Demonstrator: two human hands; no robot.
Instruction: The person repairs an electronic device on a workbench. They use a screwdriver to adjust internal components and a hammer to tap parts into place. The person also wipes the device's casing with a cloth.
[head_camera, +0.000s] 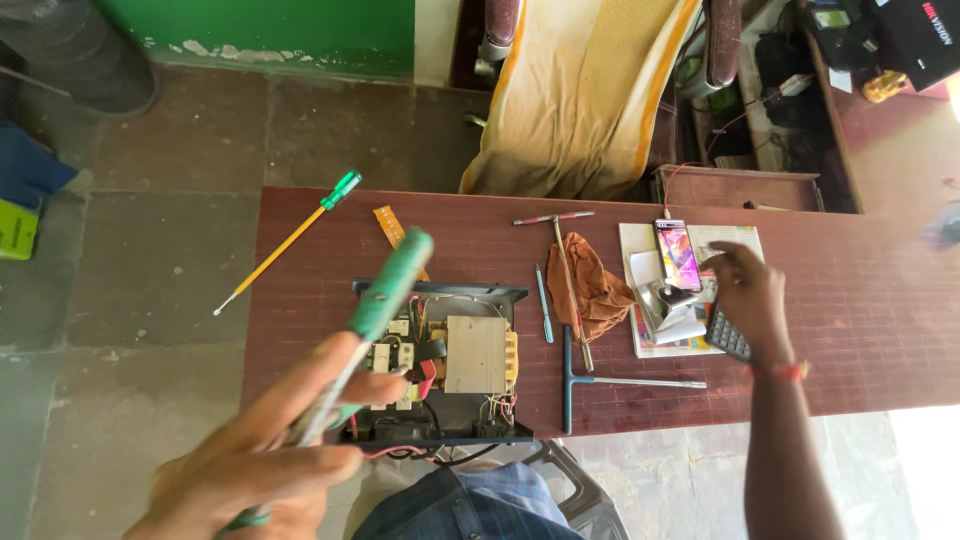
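Head view: green-handled screwdriver (375, 300) gripped between left hand (265, 465) fingers (340, 385).

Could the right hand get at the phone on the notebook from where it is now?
Probably yes. The right hand hovers over the calculator, right beside the phone, and nothing lies between them; only the phone's cable trails off its far end.

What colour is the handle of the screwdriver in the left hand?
Green, seen in the head view: the screwdriver held by the left hand.
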